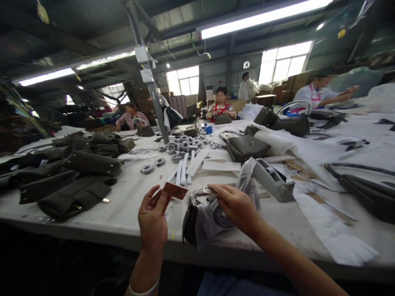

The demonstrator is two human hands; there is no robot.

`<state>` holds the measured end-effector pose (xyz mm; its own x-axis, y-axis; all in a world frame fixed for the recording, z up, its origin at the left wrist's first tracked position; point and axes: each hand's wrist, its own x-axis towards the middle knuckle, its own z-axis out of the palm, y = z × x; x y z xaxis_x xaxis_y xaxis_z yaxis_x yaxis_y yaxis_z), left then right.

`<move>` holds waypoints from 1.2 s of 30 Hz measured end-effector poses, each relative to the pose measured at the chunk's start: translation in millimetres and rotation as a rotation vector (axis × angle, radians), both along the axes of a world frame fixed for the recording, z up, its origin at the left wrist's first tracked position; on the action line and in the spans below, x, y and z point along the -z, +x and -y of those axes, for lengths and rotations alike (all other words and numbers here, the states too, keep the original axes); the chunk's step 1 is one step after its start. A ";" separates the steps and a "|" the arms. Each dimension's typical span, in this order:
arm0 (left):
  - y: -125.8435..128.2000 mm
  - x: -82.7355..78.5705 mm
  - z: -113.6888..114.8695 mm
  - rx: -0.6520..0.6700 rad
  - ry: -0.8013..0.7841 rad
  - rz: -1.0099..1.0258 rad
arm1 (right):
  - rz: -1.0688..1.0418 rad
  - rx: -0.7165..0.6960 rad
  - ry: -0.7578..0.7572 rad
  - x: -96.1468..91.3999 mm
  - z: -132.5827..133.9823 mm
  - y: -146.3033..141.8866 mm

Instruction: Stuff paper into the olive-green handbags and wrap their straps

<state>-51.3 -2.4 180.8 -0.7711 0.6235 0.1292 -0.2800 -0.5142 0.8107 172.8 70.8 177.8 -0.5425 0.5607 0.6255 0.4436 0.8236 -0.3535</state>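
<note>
The person's left hand [154, 216] is closed on a flat, reddish-brown rectangular tag [175, 190], pinched near one end between thumb and fingers, probably so that its far corner stays free. Thin white strings [194, 193] lie between that corner and the top of a small dark-olive bag [190, 222] in whitish translucent wrapping, which rests near the front edge of the pale, smudged bench [129, 209]. The right hand [236, 203] bends over this bag, fingertips at the strings, seemingly to steady it; its thumb is hidden, so I cannot tell whether it grips or merely presses.

Across the bench from the left, dark-olive leather-like bags [92, 164] lie heaped, perhaps to leave the middle free for working. Round grey wrapped coils [185, 144] sit piled near the post's foot, with slender white tubes [184, 168] just in front, apparently grouped by kind. Next comes a dark-olive flap bag with a gold-coloured clasp [247, 147], then an angular grey tape dispenser [276, 181] near the right hand, likely for easy reach. Crumpled white sheeting [336, 230] spreads farther right.
</note>
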 end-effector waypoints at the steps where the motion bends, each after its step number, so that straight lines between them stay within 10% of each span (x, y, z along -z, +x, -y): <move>1: -1.8 6.8 -0.5 0.028 -0.017 0.080 | 0.012 0.018 0.055 -4.0 -2.1 -0.3; 5: 7.7 42.7 6.8 0.044 -0.093 0.204 | 0.034 0.069 0.187 -21.0 -10.8 -4.6; 9: 17.4 62.4 30.9 0.032 -0.198 -0.100 | 0.033 0.078 0.254 -30.1 -13.8 -9.8; 15: -4.4 1.7 42.9 -0.117 -0.091 -0.662 | 0.023 -0.031 0.398 -41.7 -2.5 -10.5; 19: 10.2 -37.2 26.0 0.193 -0.273 -1.143 | 0.024 -0.065 0.451 -47.8 2.3 -10.1; 29: 34.3 -0.2 21.7 0.333 -0.433 -1.270 | 0.048 0.019 0.447 -42.1 1.3 -5.5; 36: 31.1 -21.4 21.8 0.265 -0.346 -1.153 | 0.031 0.011 0.456 -46.2 4.7 -10.7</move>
